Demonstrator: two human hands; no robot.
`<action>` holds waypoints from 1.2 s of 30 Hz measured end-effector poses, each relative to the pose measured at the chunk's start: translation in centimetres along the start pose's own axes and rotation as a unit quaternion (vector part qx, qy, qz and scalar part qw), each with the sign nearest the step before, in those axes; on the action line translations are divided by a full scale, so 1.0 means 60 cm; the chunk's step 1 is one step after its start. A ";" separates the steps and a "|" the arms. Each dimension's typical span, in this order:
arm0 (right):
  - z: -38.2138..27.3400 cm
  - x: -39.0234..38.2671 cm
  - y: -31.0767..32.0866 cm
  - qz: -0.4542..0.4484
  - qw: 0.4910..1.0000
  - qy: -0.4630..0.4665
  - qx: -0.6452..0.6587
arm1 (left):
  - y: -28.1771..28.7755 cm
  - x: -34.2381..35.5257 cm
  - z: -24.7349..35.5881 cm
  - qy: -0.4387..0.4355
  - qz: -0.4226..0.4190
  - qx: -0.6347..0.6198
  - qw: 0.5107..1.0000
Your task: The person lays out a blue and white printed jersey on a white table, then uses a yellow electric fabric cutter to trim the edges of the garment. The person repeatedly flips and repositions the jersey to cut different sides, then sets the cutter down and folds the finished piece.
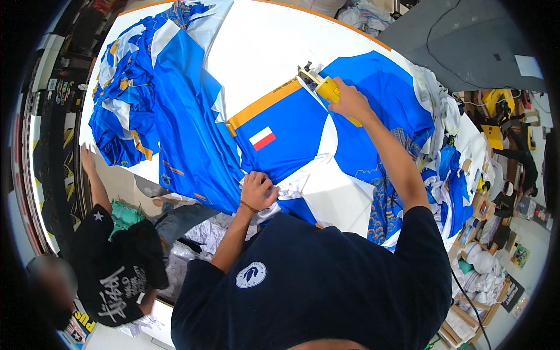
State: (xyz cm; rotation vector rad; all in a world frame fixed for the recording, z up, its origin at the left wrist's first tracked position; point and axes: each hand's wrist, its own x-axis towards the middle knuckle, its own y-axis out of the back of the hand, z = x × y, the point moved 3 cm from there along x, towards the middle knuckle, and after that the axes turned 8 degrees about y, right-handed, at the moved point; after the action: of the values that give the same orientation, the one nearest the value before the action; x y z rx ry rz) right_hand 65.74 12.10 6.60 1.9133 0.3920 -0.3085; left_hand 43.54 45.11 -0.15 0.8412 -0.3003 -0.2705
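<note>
My right hand (352, 104) is wrapped round the yellow body of an electric fabric cutter (328, 89). The cutter's round metal head sits on the far side of the cloth, beside the end of an orange strip (265, 105). That strip edges a blue printed fabric panel (294, 125), which bears a small white-and-red patch (262, 139). Low on this panel, my left hand (257, 191) has its fingers curled on bunched blue-and-white cloth; its fingertips are partly hidden. More blue fabric (376, 87) with a patterned border lies under and beside my right forearm.
A heap of blue, white and orange cloth (125, 111) covers the left of the white table (256, 41). Cut scraps (446, 175) pile up at the right. At the lower left, another person (116, 262) in black rests a hand on the table edge. A black cord (469, 297) hangs at right.
</note>
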 end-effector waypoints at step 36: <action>0.150 -0.852 -0.321 0.458 0.569 -0.207 0.651 | -0.154 0.374 0.067 0.020 0.093 -0.095 0.991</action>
State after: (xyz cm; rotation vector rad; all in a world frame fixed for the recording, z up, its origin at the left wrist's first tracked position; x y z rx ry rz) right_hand 11.00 3.91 7.13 2.9520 -1.6157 -0.3332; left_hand 61.77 28.60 -1.23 0.6250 -0.3083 -0.1067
